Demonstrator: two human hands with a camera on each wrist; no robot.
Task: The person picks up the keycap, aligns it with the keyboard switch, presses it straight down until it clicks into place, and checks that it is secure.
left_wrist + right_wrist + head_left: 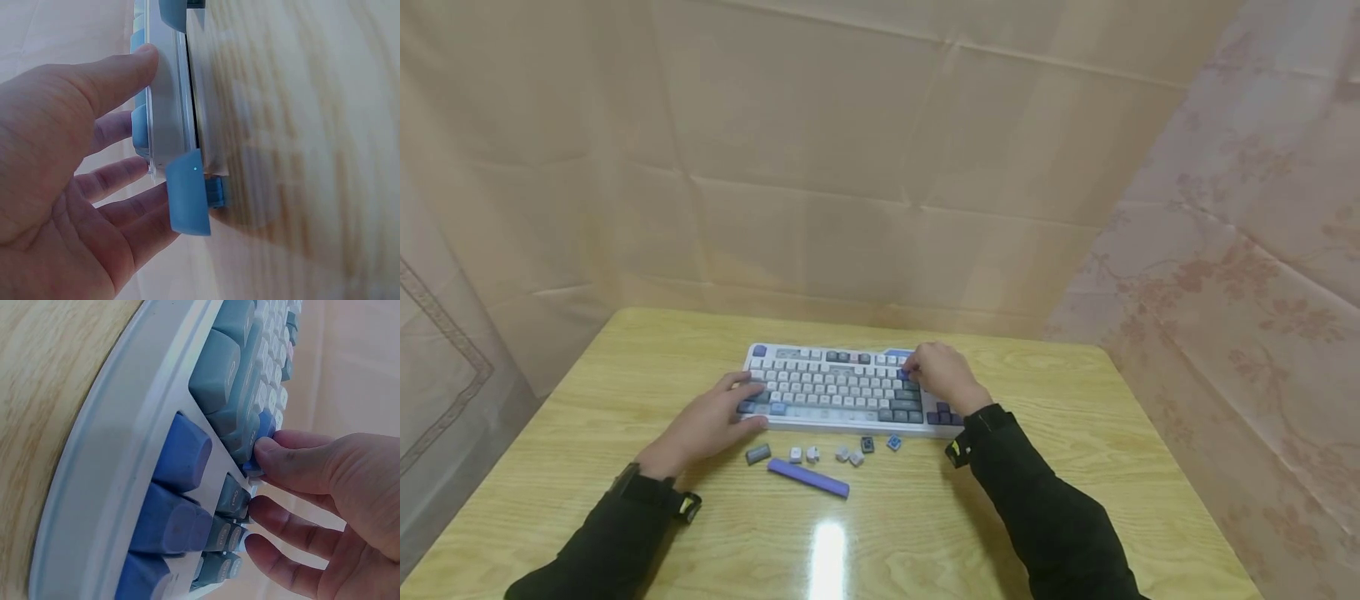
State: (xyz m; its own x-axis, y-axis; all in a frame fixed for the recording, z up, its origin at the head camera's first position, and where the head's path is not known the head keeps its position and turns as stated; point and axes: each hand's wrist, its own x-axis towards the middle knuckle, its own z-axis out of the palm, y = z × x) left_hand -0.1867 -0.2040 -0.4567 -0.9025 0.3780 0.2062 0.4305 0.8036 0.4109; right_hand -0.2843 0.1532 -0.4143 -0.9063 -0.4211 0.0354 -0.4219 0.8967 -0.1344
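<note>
A white keyboard (850,427) with white, grey and purple-blue keys lies on the wooden table. At its upper right, my right hand (946,372) pinches a blue keycap (267,423) between thumb and index finger. The keycap sits among the grey keys, partly covered by the thumb. The other fingers of this hand hang over the keys beside it. My left hand (711,423) rests at the keyboard's left end, fingers extended over the edge keys and thumb (147,59) along the front side. Close to that hand, a loose grey keycap (758,453) lies on the table.
In front of the keyboard lie several loose white keycaps (795,454), a dark keycap (867,444) and a blue one (894,442) with its underside up. Nearer me is a long purple spacebar keycap (808,478). A beige curtain (850,208) hangs behind the table (1000,533).
</note>
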